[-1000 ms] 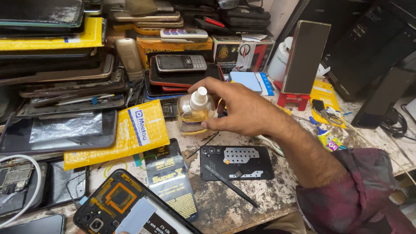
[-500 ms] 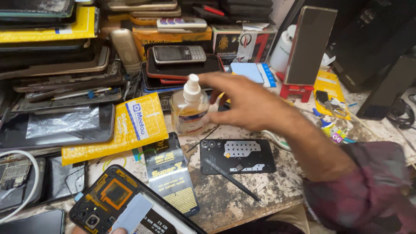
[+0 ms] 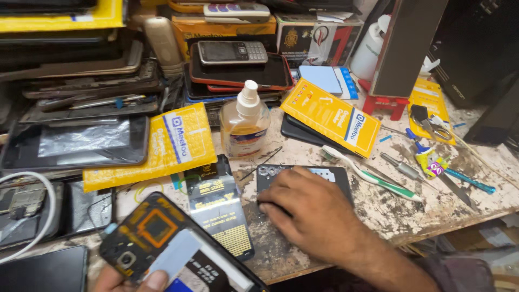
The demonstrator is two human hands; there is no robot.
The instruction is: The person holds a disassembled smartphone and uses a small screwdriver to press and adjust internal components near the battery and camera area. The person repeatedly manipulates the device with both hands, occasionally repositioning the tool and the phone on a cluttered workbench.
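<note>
My right hand (image 3: 311, 208) lies palm down on a dark phone back cover (image 3: 324, 176) near the bench's front edge, fingers spread over it. A clear squeeze bottle with a white nozzle (image 3: 244, 123) stands upright behind it, untouched. At the bottom left my left hand (image 3: 132, 281) holds an opened phone (image 3: 162, 243) with orange inner parts showing, a pale card pressed on it under the thumb. A thin black probe (image 3: 262, 162) lies between the bottle and the cover.
Stacks of old phones and tablets (image 3: 81, 81) fill the left and back. Yellow packets (image 3: 173, 143) (image 3: 332, 116), a toothbrush (image 3: 373, 176), tweezers, screwdrivers (image 3: 448, 173) and a white cable (image 3: 32, 216) lie around. The worn bench edge (image 3: 432, 227) runs at the right front.
My right hand let go of the bottle, left it standing, and came down toward me onto the dark back cover. The opened phone in my left hand rose further into view.
</note>
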